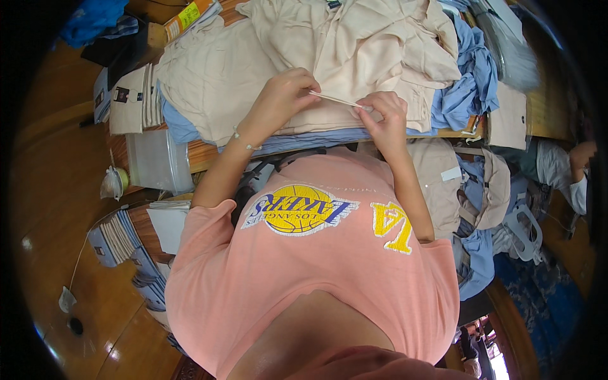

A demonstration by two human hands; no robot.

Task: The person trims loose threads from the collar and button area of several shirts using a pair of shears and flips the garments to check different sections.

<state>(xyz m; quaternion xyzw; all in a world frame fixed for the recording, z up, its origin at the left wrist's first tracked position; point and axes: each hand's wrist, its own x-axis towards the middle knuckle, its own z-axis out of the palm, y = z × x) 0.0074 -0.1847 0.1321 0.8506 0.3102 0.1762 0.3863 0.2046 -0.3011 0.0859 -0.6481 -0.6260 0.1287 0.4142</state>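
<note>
A thin, stiff-looking white strip point(335, 99) is stretched between my two hands, above the beige garments. My left hand point(288, 92) pinches its left end between thumb and fingers. The other end, slightly lower, is pinched by my right hand point(385, 117); a small whitish bit shows at those fingertips. What exactly the strip is cannot be made out. Beneath both hands lie beige shirts point(354, 57), spread and rumpled over the table, with light blue cloth point(304, 140) showing under their near edge.
Folded beige shirts point(130, 101) stand at the left beside a clear plastic bag point(158, 161). Lower left are stacks of folded blue and beige shirts point(120, 237). Crumpled blue cloth point(472, 76) and clear plastic packaging point(510, 54) lie at the right. Another person's arm point(579, 161) appears far right.
</note>
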